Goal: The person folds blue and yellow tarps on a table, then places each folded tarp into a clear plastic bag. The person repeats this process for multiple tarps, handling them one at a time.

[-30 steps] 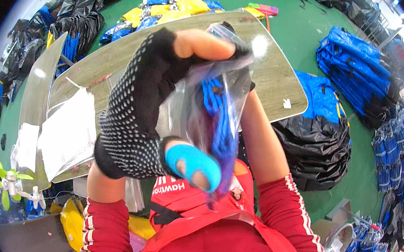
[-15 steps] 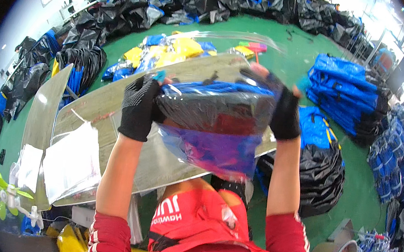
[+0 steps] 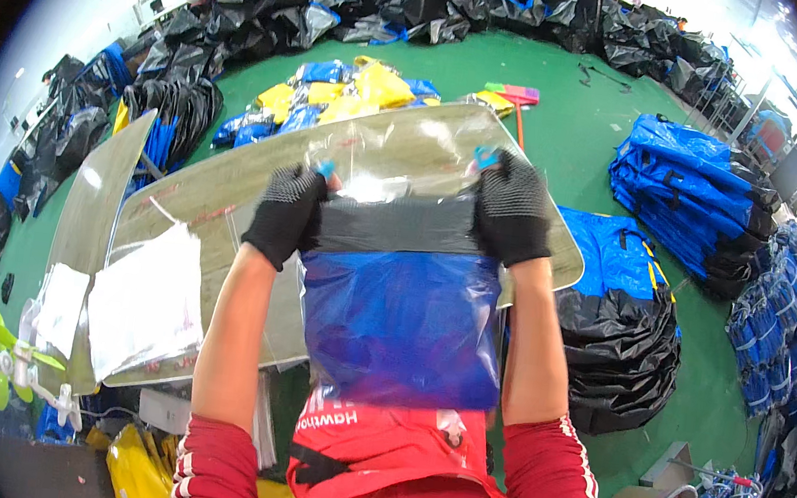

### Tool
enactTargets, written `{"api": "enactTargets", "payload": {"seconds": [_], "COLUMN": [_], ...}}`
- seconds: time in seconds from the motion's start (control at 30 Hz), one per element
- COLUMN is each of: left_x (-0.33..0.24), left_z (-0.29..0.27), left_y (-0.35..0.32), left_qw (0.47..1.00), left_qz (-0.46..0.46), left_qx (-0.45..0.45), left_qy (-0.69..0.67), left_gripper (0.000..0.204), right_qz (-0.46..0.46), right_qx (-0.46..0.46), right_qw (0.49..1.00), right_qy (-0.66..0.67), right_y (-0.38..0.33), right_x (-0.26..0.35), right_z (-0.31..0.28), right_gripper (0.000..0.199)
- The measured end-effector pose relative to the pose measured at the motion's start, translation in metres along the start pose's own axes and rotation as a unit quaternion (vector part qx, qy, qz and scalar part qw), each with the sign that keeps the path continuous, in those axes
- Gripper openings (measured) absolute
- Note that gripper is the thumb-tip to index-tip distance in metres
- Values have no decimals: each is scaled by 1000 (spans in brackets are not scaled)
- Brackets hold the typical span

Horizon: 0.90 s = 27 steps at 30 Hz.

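While its upper left corner is pinched by the gloved left hand [image 3: 289,211] at ten o'clock and its upper right corner by the gloved right hand [image 3: 511,208] between one and two, a clear bag [image 3: 399,324] of blue and black material [image 3: 396,227] is held at the dial's centre. White sheets [image 3: 149,298] are laid on the table [image 3: 191,199] at nine.
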<state>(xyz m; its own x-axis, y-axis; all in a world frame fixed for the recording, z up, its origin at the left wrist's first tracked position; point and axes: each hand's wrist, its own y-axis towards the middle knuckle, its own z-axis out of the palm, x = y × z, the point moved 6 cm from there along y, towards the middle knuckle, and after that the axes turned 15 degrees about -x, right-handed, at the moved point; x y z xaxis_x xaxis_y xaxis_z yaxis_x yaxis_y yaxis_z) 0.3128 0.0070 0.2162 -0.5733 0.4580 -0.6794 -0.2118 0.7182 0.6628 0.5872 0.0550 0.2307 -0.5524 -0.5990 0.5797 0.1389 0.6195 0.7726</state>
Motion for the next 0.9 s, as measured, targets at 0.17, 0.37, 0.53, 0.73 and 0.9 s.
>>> {"api": "enactTargets", "payload": {"seconds": [0.17,0.37,0.53,0.73,0.9], "left_x": [139,155,135,94,102], "left_z": [23,29,25,7,11], "left_y": [-128,-133,-106,-94,-94], "left_qw": [885,829,886,990,948], "left_qz": [-455,-445,-393,-106,-252], "left_qx": [99,-16,9,96,153], "left_qy": [-20,-339,-246,9,-119], "left_gripper": [36,38,35,26,31], "right_qz": [136,155,-114,-282,-304], "right_qx": [116,-97,238,378,378], "right_qw": [982,969,959,878,874], "right_qy": [-61,168,103,83,-20], "right_y": [-128,-121,-90,-98,-81], "right_x": [-81,-115,13,35,13], "right_z": [70,74,128,173,184], "right_gripper": [36,14,24,20,21]}}
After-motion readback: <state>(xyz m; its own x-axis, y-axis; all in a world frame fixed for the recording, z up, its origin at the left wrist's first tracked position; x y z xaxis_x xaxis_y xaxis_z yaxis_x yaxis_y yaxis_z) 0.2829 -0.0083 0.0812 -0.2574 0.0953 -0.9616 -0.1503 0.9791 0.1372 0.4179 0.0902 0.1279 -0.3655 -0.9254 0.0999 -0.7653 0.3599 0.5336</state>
